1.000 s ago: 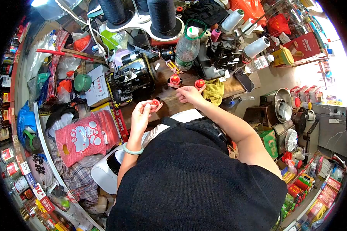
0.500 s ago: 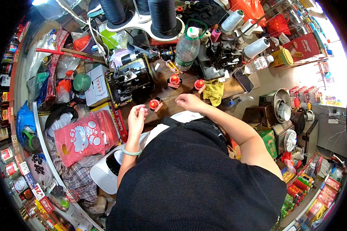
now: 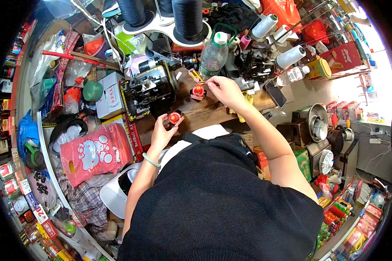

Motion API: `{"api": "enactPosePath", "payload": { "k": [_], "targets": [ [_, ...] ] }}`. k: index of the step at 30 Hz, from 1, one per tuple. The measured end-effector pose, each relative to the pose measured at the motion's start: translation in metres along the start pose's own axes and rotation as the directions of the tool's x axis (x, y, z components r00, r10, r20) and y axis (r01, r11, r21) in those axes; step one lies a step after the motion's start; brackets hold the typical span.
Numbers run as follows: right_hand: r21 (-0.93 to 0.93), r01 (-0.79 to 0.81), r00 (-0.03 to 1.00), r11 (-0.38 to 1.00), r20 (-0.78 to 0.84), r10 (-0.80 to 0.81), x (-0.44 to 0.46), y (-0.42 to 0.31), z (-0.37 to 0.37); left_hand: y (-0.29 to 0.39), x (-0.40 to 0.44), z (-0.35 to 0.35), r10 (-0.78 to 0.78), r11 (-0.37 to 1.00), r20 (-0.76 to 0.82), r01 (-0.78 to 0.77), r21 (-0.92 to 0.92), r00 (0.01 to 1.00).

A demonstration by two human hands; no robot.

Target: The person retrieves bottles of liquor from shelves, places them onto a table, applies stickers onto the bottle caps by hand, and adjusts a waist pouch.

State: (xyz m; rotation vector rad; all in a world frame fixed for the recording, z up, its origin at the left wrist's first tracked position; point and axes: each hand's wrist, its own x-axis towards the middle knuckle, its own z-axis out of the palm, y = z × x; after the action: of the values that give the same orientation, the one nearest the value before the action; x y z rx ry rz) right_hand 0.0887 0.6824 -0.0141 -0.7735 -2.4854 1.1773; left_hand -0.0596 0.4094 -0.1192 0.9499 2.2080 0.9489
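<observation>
My left hand, below a bracelet-free stretch of wrist, has its fingers around a small red round object with a pinkish tag at the wooden table's near edge. A second red round object stands on the wooden table beside the large clear bottle. My right hand is raised near the yellow and pink looped strings, thumb and fingertips close together; what they hold, if anything, is too small to make out. The yellow-green cloth lies partly behind my right wrist.
A black sewing machine stands at the left of the table, with black thread cones above it. Toward the right are a phone, a small water bottle and white thread cones.
My right hand has moved up and right, toward the looped strings, and now covers where another red object stood. My left hand has closed around the near red object again.
</observation>
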Motion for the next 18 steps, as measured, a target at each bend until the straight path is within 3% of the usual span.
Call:
{"api": "enactPosePath", "payload": {
  "k": [6, 8, 11, 18],
  "targets": [
    [-0.085, 0.065, 0.997, 0.994, 0.036, -0.062, 0.009, -0.002, 0.006, 0.027, 0.011, 0.0, 0.056, 0.986, -0.041, -0.049, 0.157, 0.998],
    [-0.106, 0.07, 0.997, 0.992, 0.048, -0.065, 0.011, 0.0, 0.01, 0.029, 0.012, 0.0, 0.087, 0.975, 0.012, -0.088, 0.205, 0.996],
    [-0.166, 0.113, 0.993, 0.98, 0.049, -0.106, 0.012, 0.006, 0.017, 0.031, 0.011, -0.001, 0.011, 0.988, 0.057, -0.019, 0.152, 0.998],
    [-0.211, 0.137, 0.99, 0.968, 0.069, -0.125, 0.014, 0.011, 0.022, 0.013, 0.014, -0.011, 0.039, 0.994, 0.131, -0.052, 0.101, 0.991]
  ]
}}
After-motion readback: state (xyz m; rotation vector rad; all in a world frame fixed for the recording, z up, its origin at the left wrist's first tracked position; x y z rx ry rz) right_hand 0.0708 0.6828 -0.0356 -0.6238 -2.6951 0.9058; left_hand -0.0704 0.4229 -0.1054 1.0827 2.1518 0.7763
